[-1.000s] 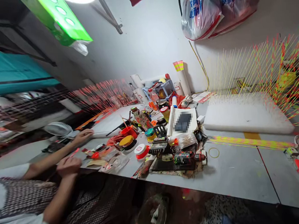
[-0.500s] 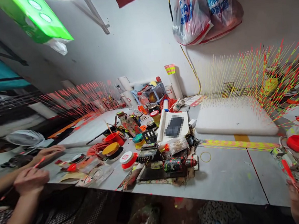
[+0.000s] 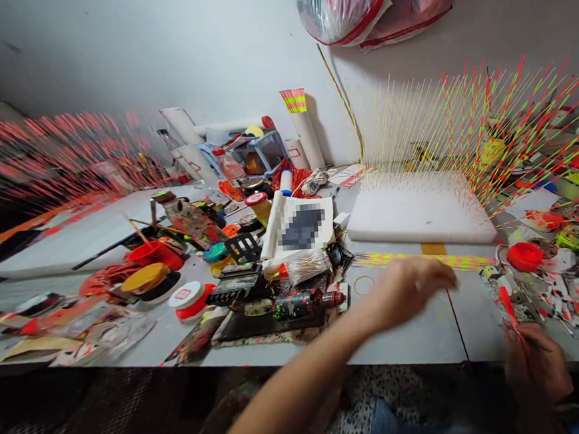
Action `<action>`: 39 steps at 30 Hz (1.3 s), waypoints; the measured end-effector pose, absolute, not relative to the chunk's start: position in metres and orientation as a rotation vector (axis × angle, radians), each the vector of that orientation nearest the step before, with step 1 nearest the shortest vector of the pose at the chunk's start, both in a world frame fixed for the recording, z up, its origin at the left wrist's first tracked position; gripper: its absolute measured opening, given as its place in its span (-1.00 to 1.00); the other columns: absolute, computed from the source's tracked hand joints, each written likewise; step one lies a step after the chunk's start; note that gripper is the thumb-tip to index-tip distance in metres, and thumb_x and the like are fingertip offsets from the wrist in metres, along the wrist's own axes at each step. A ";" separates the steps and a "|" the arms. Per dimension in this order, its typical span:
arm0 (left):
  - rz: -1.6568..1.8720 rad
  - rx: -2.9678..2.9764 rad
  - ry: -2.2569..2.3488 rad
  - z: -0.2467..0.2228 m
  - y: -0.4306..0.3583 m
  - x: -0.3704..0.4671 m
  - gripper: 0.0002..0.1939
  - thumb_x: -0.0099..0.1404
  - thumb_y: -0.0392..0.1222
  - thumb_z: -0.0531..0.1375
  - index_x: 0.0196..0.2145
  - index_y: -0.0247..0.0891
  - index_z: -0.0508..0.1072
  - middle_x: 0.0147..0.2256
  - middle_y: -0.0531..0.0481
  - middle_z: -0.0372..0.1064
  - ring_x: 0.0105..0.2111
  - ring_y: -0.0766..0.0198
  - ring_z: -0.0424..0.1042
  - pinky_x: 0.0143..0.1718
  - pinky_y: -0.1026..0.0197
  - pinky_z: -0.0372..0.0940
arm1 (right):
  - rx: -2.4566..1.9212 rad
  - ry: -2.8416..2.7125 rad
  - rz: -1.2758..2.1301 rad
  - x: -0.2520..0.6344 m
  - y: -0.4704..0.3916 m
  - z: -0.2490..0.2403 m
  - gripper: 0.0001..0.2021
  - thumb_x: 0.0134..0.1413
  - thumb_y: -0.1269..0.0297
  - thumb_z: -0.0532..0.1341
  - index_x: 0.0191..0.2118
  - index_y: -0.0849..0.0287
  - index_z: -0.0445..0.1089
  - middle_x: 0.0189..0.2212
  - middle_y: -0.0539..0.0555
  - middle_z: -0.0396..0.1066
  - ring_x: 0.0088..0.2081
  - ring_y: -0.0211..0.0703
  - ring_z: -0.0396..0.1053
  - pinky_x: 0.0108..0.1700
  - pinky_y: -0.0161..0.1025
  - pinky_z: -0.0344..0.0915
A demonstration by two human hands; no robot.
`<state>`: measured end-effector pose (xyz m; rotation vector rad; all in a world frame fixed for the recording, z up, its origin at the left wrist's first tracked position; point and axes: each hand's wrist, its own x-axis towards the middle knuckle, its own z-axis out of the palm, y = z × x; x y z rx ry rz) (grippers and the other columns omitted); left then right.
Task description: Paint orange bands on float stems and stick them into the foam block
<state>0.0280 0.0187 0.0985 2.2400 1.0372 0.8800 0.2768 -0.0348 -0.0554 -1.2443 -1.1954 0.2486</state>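
My right hand [image 3: 541, 361] at the table's front right is closed around a slim red paint-coated brush [image 3: 508, 307], whose thick end points up. From the lower middle my left arm reaches across, and my left hand [image 3: 410, 291] hovers over the grey table, blurred. Its fingers look loosely bent, with nothing visible in them. Just behind it lies a row of thin yellow-and-red sticks [image 3: 466, 261]. A yellow rubber band [image 3: 364, 285] lies to its left. The white foam block [image 3: 414, 217] farther back bears many upright thin sticks.
A red cup [image 3: 524, 256] stands among paint-stained clutter at right. Left of my arm are a paint-splattered bottle-like tool [image 3: 306, 307], a box of cotton swabs [image 3: 308, 266], a red-and-white tape roll [image 3: 190, 300] and a red pot [image 3: 155, 254]. Plastic bags [image 3: 343, 5] hang on the wall.
My view has turned right and down. My left hand has come into view over the table. The other person's hands at left have left the view. My right hand still holds the red brush.
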 end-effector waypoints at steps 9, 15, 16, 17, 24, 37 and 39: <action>0.411 2.223 2.011 0.076 0.166 -0.077 -0.36 -0.05 0.01 0.47 0.00 -0.14 0.45 0.00 -0.23 0.36 0.05 -0.15 0.36 0.02 -0.09 0.29 | -1.200 -1.230 0.331 0.291 -0.032 -0.071 -0.52 0.10 -0.23 0.29 -0.38 0.17 0.40 -0.40 0.15 0.45 -0.39 -0.07 0.47 -0.40 -0.19 0.42; 0.295 2.231 2.068 0.060 0.171 -0.069 -0.27 0.03 0.17 0.42 0.08 -0.15 0.37 0.04 -0.22 0.26 0.06 -0.09 0.37 0.10 0.01 0.26 | -1.222 -1.269 0.281 0.290 -0.034 -0.065 -0.53 0.15 -0.21 0.26 -0.35 0.17 0.38 -0.39 0.14 0.45 -0.37 -0.06 0.47 -0.37 -0.16 0.44; 0.281 2.237 2.068 0.060 0.170 -0.064 -0.26 0.02 0.21 0.41 0.08 -0.17 0.36 0.04 -0.22 0.25 0.04 -0.09 0.39 0.08 0.01 0.27 | -1.207 -1.303 0.278 0.290 -0.034 -0.064 -0.53 0.15 -0.21 0.26 -0.35 0.17 0.38 -0.40 0.15 0.45 -0.39 -0.07 0.47 -0.38 -0.17 0.44; 0.268 2.242 2.068 0.060 0.168 -0.058 -0.24 0.02 0.25 0.40 0.08 -0.18 0.35 0.03 -0.22 0.25 0.02 -0.09 0.40 0.07 0.00 0.28 | -1.198 -1.325 0.271 0.290 -0.034 -0.062 -0.53 0.14 -0.21 0.27 -0.36 0.17 0.38 -0.40 0.15 0.45 -0.40 -0.08 0.47 -0.39 -0.18 0.43; 0.228 2.260 2.112 0.069 0.146 -0.013 -0.24 0.07 0.25 0.38 0.03 -0.33 0.31 0.02 -0.36 0.24 0.01 -0.22 0.36 -0.03 -0.09 0.30 | -1.259 -1.272 0.279 0.292 -0.037 -0.060 -0.51 0.13 -0.24 0.26 -0.38 0.17 0.38 -0.42 0.15 0.44 -0.41 -0.07 0.43 -0.39 -0.16 0.39; 0.292 2.446 1.780 0.021 0.089 0.031 -0.84 0.41 -0.20 0.12 -0.14 -0.29 0.43 -0.08 -0.19 0.41 -0.01 0.03 0.34 -0.04 -0.01 0.23 | -1.316 -1.226 0.526 0.330 -0.041 -0.073 -0.56 -0.02 -0.21 0.36 -0.42 0.11 0.44 -0.44 0.15 0.51 -0.48 0.02 0.49 -0.51 -0.13 0.43; 0.325 2.449 1.763 0.020 0.094 0.026 -0.84 0.41 -0.23 0.10 -0.20 -0.28 0.46 -0.13 -0.16 0.42 -0.04 0.06 0.35 -0.06 0.03 0.24 | -1.348 -1.209 0.535 0.342 -0.043 -0.071 -0.57 -0.06 -0.19 0.39 -0.40 0.13 0.46 -0.46 0.14 0.52 -0.52 0.01 0.47 -0.53 -0.14 0.42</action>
